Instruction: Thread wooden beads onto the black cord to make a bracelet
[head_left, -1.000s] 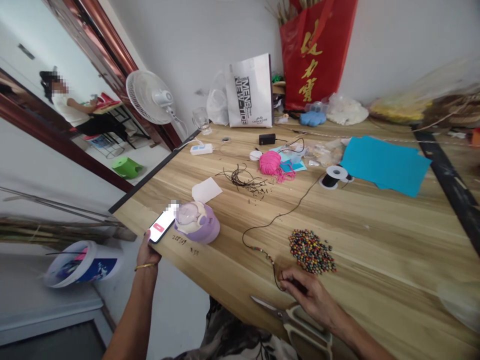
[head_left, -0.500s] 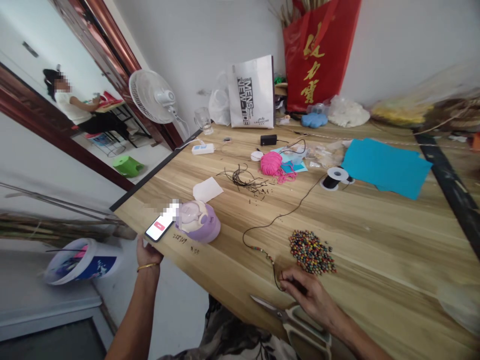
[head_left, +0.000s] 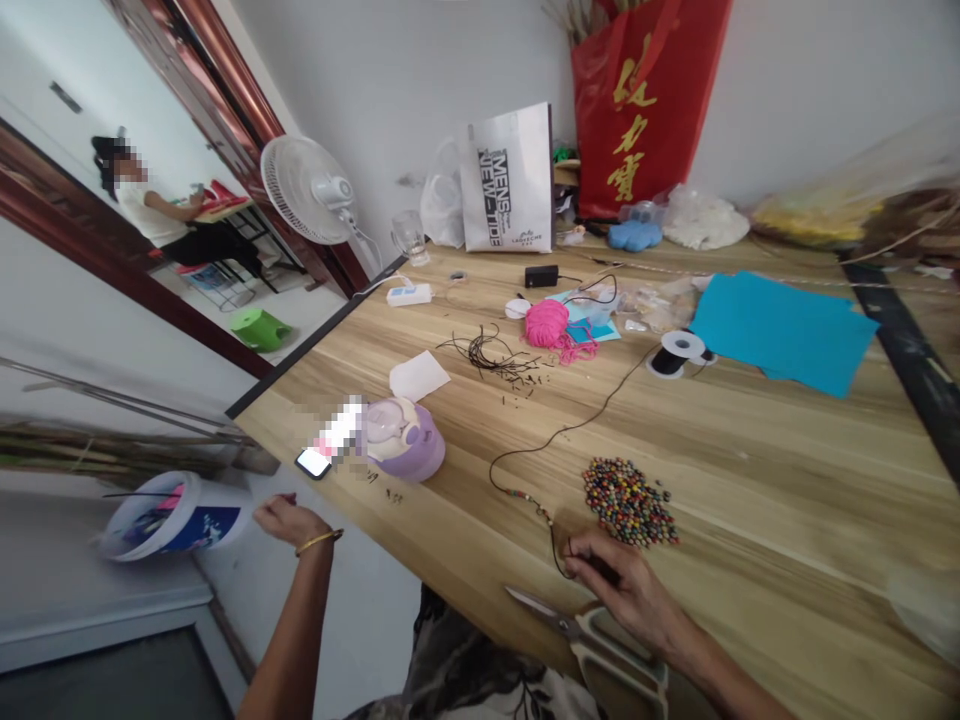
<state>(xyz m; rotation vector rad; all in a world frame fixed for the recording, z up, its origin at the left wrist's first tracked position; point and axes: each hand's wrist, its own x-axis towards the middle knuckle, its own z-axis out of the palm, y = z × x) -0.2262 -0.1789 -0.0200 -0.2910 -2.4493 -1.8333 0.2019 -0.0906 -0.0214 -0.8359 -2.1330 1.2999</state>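
Note:
My right hand (head_left: 619,575) pinches the black cord (head_left: 553,545) near its end at the table's front edge. A few small coloured beads (head_left: 525,497) are threaded on this cord, which runs back to a spool of black cord (head_left: 670,355). Beyond that hand lies a heap of multicoloured beads (head_left: 628,503), and scissors (head_left: 577,628) lie just beside it. Off the left table edge, my left hand (head_left: 291,522) hangs with curled fingers and nothing visible in it. Nearest to it is a phone (head_left: 319,460) with a lit screen, leaning by a purple and white container (head_left: 409,445).
Pink yarn (head_left: 546,325), cut black cords (head_left: 491,352), white paper (head_left: 420,376) and blue sheets (head_left: 784,330) lie farther back. A white paper bag (head_left: 508,180), red bag (head_left: 645,110) and fan (head_left: 307,190) stand behind. A bucket (head_left: 176,520) stands on the left; a person (head_left: 161,210) sits beyond the doorway.
My left hand has let go of the phone, leaving it on the table's edge, and has drawn back down off the table. My right hand keeps its pinch on the cord.

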